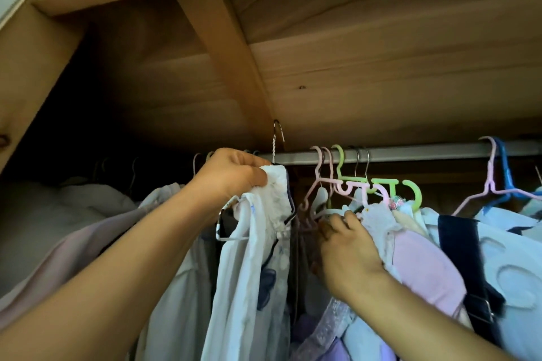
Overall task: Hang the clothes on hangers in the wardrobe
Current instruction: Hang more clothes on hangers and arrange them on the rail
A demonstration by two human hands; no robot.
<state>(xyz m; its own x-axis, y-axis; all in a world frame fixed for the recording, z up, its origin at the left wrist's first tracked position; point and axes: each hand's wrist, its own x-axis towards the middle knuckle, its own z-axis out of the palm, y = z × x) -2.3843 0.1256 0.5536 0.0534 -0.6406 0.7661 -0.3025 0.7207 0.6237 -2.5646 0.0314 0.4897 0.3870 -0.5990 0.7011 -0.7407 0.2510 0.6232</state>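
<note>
Inside the wooden wardrobe (pixel 381 67), below its rail (pixel 410 154).
Your left hand (pixel 234 176) grips a white garment (pixel 252 258); your right hand (pixel 344 252) pushes hung clothes (pixel 425 261) aside, fingers curled.

Both arms reach up; left grip (pixel 234 173) pinches closed, right grip (pixel 343 246) curls.

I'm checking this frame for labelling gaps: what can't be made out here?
- Head view: the wire hanger hook's contact with the rail, hidden behind the left hand and the white garment.
- Right hand fingertips, buried among hung clothes.
- Wardrobe's far left, too dark.
- Garment hems, cut by the bottom edge.
</note>
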